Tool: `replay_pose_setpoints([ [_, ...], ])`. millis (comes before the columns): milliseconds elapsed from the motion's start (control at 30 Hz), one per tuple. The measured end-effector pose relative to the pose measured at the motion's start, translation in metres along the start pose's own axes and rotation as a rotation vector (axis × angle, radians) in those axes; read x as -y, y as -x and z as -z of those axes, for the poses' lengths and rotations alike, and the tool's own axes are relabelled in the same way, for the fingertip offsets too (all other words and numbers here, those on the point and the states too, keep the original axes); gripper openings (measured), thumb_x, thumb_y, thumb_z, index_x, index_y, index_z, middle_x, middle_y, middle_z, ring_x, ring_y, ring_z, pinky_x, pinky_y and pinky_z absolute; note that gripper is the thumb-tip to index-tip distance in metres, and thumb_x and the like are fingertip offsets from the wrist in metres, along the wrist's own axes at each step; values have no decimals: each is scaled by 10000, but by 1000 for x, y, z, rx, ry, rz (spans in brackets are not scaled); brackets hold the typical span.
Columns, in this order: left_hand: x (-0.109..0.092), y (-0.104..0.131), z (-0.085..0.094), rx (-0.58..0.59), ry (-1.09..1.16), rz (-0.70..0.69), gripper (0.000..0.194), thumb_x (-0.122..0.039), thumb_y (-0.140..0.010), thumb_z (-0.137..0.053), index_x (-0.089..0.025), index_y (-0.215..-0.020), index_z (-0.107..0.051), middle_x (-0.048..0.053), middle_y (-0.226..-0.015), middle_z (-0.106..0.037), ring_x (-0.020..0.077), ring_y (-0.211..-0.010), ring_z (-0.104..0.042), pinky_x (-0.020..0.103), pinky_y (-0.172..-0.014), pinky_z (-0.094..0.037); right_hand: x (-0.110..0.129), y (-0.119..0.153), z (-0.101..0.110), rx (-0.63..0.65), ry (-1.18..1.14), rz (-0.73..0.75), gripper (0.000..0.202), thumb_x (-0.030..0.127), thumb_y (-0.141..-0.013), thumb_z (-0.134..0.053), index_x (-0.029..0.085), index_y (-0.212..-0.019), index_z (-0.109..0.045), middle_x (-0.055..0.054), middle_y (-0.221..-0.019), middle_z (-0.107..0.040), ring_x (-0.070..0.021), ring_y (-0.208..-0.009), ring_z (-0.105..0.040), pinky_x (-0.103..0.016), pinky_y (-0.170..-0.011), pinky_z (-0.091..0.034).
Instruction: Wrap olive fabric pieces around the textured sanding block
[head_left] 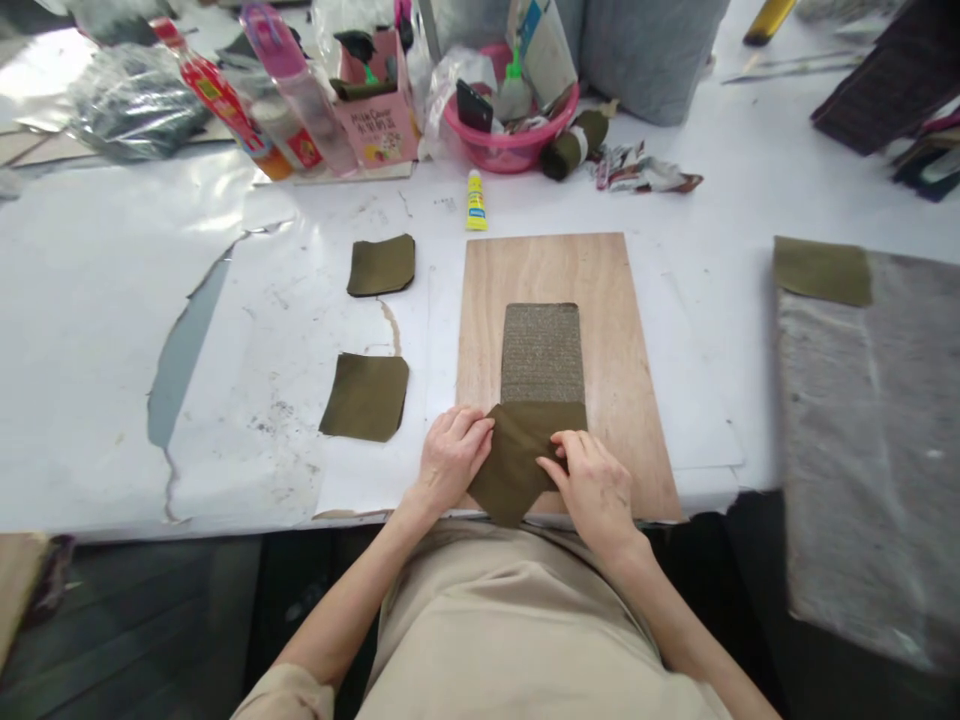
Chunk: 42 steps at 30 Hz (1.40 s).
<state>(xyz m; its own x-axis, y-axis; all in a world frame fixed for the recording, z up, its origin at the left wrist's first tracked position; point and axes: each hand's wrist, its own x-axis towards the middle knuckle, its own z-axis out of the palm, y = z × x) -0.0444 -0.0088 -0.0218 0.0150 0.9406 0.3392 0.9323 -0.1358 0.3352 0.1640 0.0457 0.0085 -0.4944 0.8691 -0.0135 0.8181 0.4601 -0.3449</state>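
An olive-green fabric piece lies over the lower part of a wooden board, its bottom corner hanging toward the table edge. My left hand pinches its upper left corner. At its right side, my right hand has thumb and fingers closed on the cloth. Just above the fabric, a grey-brown ribbed rectangle rests on the board; its lower end meets or goes under the cloth, which I cannot tell. To the left are two stacks of similar olive pieces, an upper stack and a lower stack.
A yellow glue tube lies beyond the board. Behind stand a pink basket, a pink box and a red bottle. On the right, a grey sheet overhangs the table, with an olive piece on its corner.
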Motion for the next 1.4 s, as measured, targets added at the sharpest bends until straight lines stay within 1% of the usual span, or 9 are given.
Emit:
replay_pose_setpoints([
  [267,-5,-2,7,-73,37,-10,197,-191,-923,-543,-196,-1107,-613,88,-1076,-629,217,-1057,-574,373,-913,-510,-3,-6,6,96,-129,33,134,238,-864,-678,211,-789,-570,-9,-842,-602,-190,-807,-574,-295,-651,-401],
  [400,-17,-14,22,-10,-64,-221,291,-268,-927,-570,-209,-1212,-580,105,-1257,-589,253,-1266,-478,433,-1062,-419,-2,0,11,46,-223,146,140,282,-925,-600,221,-802,-575,1,-844,-604,-179,-807,-571,-303,-693,-409],
  [500,-22,-25,33,112,-97,-371,145,-242,-961,-507,-202,-1033,-625,44,-993,-661,187,-1132,-560,419,-1119,-355,-7,1,11,7,-375,208,214,372,-974,-506,233,-841,-598,5,-845,-626,-162,-793,-592,-291,-717,-435],
  [633,-14,-30,43,177,-115,-364,208,-263,-978,-475,-181,-847,-614,5,-743,-611,138,-817,-598,331,-989,-437,-24,-6,-1,-24,-416,253,291,485,-979,-450,263,-942,-634,19,-916,-663,-148,-817,-626,-266,-746,-466],
  [767,6,-19,62,105,92,-91,245,-326,-972,-499,-181,-841,-646,11,-753,-666,132,-757,-616,278,-831,-467,-45,-10,-19,-27,-292,307,418,577,-979,-354,280,-930,-643,28,-915,-664,-150,-819,-634,-270,-727,-471],
  [900,39,-3,87,-155,307,433,216,-362,-939,-550,-197,-891,-679,6,-833,-704,137,-780,-633,242,-737,-469,-50,-10,-29,-63,-236,310,452,600,-975,-335,265,-901,-629,11,-896,-660,-163,-818,-633,-284,-731,-465],
  [1000,71,6,95,-331,314,674,233,-381,-927,-541,-193,-941,-677,6,-857,-711,151,-775,-642,235,-700,-480,-45,-12,-31,-100,-212,316,474,595,-981,-316,247,-874,-620,-6,-868,-655,-173,-800,-627,-302,-732,-452],
  [1200,118,21,73,-288,-198,853,252,-211,-894,-546,-196,-1122,-651,67,-885,-727,223,-845,-683,349,-848,-477,-38,-12,-34,-206,-171,314,452,549,-993,-341,219,-860,-620,-23,-835,-652,-176,-765,-617,-310,-726,-435],
  [1400,123,26,63,-358,-206,857,265,-235,-918,-517,-198,-1152,-635,51,-837,-713,203,-785,-670,323,-801,-478,-39,-11,-36,-266,-163,346,419,510,-998,-371,212,-854,-629,-22,-822,-657,-171,-736,-612,-306,-711,-429],
])
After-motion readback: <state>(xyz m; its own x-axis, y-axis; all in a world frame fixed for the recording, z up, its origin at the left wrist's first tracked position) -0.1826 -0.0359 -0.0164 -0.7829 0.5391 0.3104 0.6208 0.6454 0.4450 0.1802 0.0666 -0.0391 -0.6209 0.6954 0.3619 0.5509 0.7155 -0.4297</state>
